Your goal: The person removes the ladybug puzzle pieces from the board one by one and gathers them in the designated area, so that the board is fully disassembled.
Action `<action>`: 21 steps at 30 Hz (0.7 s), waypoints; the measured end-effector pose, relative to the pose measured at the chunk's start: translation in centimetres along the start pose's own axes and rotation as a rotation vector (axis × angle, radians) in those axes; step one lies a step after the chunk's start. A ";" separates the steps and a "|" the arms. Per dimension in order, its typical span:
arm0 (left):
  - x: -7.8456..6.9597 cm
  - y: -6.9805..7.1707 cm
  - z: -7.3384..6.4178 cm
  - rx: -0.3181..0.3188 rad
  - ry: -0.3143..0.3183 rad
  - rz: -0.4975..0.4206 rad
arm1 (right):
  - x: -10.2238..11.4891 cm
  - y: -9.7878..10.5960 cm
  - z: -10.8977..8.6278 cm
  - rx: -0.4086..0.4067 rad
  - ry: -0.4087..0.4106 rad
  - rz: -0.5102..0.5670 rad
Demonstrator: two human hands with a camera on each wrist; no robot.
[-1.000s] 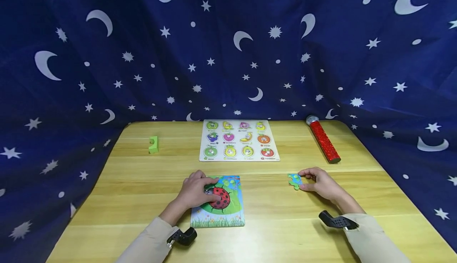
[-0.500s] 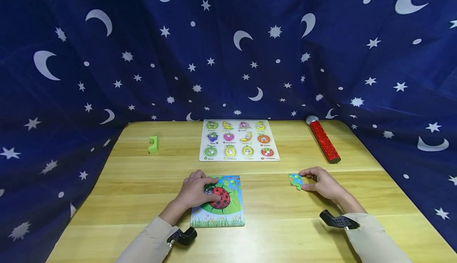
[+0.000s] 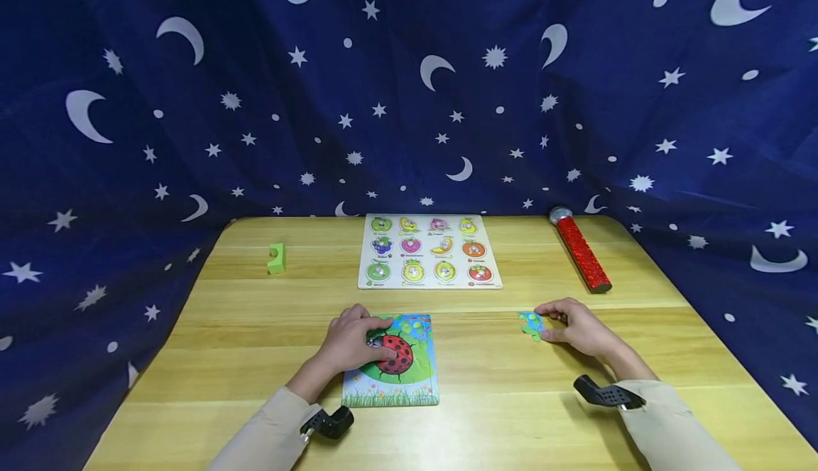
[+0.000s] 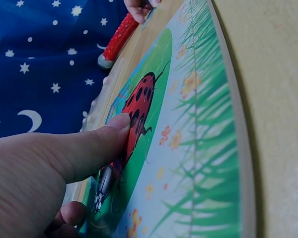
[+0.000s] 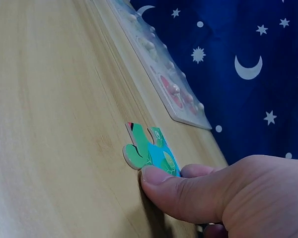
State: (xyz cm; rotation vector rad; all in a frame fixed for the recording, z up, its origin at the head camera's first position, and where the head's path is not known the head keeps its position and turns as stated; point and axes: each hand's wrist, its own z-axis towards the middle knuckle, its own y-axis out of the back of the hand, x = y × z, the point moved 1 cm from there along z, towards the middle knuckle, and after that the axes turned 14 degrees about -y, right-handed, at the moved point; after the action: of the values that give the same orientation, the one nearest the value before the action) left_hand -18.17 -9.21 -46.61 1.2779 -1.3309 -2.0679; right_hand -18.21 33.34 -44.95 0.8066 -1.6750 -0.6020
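Note:
A square ladybug jigsaw puzzle lies flat on the table at the front, left of centre. My left hand holds it at its left side; the thumb presses on the ladybug, and the other fingers curl at the board's edge, partly hidden. Off to the right, my right hand pinches a small green and blue puzzle piece between thumb and fingers. In the right wrist view this puzzle piece shows a rounded tab and a notch, held close over the wood.
Behind the hands a fruit peg puzzle lies at the table's back edge. A red glittery microphone is at the back right, a green notched block at the back left. A star-and-moon curtain hangs behind the wooden table.
The puzzle piece has turned slightly in my right fingers, and that hand has barely moved. My left hand stays in place on the ladybug puzzle.

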 end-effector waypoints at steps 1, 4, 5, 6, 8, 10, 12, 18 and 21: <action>0.0 0.0 0.0 0.000 0.001 0.000 | 0.0 0.0 0.0 0.003 0.000 -0.002; -0.1 0.0 0.0 0.003 0.004 -0.003 | -0.2 0.0 0.0 0.004 -0.003 0.002; -0.1 0.0 0.0 0.004 0.005 -0.003 | -0.3 0.0 0.0 0.001 -0.003 0.002; -0.1 0.1 0.0 0.005 0.005 -0.004 | -0.3 0.0 -0.1 -0.004 -0.004 0.003; -0.2 0.1 0.0 0.006 0.004 -0.005 | 0.1 0.0 -0.3 -0.019 0.002 0.000; -0.2 0.1 -0.1 0.002 0.002 -0.003 | 1.0 -0.1 -0.6 -0.041 0.016 -0.004; -0.2 0.2 -0.1 -0.004 -0.002 -0.004 | 2.8 -0.5 -0.8 -0.072 0.053 -0.016; -0.3 0.1 -0.1 -0.016 -0.005 -0.009 | 9.8 -4.9 -1.2 -0.088 0.248 -0.088; -0.5 0.0 0.0 -0.015 -0.008 -0.013 | 12.5 -7.7 -1.2 -0.038 0.299 -0.119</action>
State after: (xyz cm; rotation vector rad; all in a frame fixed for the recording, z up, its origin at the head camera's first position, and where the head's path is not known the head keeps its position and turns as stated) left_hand -17.93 -8.91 -46.34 1.2759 -1.3120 -2.0898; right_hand -17.25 18.89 -42.64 0.9254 -1.3471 -0.5626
